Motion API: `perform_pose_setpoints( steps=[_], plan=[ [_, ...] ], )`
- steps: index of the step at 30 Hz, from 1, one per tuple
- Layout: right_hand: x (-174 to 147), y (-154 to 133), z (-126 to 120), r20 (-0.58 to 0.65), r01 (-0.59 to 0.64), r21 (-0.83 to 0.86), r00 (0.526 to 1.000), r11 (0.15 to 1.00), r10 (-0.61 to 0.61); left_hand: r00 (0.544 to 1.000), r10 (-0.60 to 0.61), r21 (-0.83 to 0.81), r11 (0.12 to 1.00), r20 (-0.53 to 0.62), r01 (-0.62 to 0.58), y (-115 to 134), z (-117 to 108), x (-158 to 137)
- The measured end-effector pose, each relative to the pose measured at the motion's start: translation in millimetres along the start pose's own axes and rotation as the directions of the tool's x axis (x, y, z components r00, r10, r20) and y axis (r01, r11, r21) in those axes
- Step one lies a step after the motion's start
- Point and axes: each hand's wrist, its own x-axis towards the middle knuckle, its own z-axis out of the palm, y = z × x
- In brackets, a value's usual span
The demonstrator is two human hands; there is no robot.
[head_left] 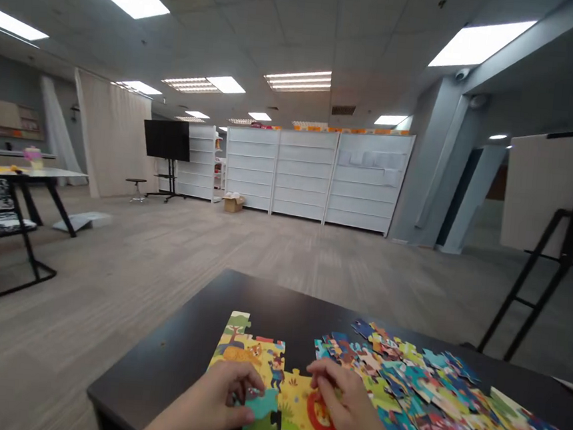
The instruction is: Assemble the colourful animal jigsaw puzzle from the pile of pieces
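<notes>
A partly joined jigsaw puzzle (294, 403) lies at the near edge of a dark table, its yellow and green pieces showing cartoon animals. My left hand (223, 397) rests over its left side; the thumb and curled fingers are apart, around a teal patch of the puzzle. Over the part with a red ring is my right hand (347, 404), fingers bent and thumb close to the index finger. Whatever lies between those fingertips is hidden. To the right of this hand spreads a heap of loose puzzle pieces (422, 381), many overlapping.
The dark table (180, 339) has its left corner near me. A board on a black easel (557, 265) stands at the right. White shelving (305, 173), a cardboard box (233, 202) and a screen on a stand (167, 141) are farther back. Another table (64, 175) is at the left.
</notes>
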Motion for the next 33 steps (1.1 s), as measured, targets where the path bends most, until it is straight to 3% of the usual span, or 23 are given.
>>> perform_pose_setpoints(
  steps=[4,8,12,17,21,28,33],
  plan=[
    [-3.7,4.9,-7.6,-0.029,-0.003,-0.083,1.000,0.997,0.001,0.999,-0.039,0.152,0.988,-0.010,0.040,-0.1,-7.6,-9.8],
    [-6.0,-9.5,-2.7,0.069,0.044,-0.136,0.997,0.990,-0.035,0.999,-0.044,0.238,0.971,0.025,0.037,4.6,-3.0,-9.6],
    [-10.3,-16.5,-0.2,0.107,0.068,-0.143,0.993,0.987,-0.053,0.996,0.018,0.330,0.943,0.087,-0.046,16.7,4.1,-9.8],
    [-11.1,-16.4,-3.0,0.110,0.063,-0.151,0.993,0.987,-0.046,0.993,0.079,0.390,0.915,0.084,-0.106,24.1,9.5,-14.6],
    [-11.3,-14.2,-1.7,0.117,0.085,-0.165,0.991,0.983,-0.066,0.986,0.093,0.441,0.886,0.140,-0.147,8.5,12.6,-11.2],
    [-15.8,-10.4,1.4,0.122,0.085,-0.204,0.991,0.975,-0.061,0.962,0.205,0.629,0.727,0.181,-0.273,-27.0,14.1,4.5],
    [-17.2,-10.9,1.3,0.126,0.090,-0.202,0.990,0.975,-0.066,0.957,0.228,0.613,0.734,0.181,-0.291,-42.1,15.9,9.4]
  ],
)
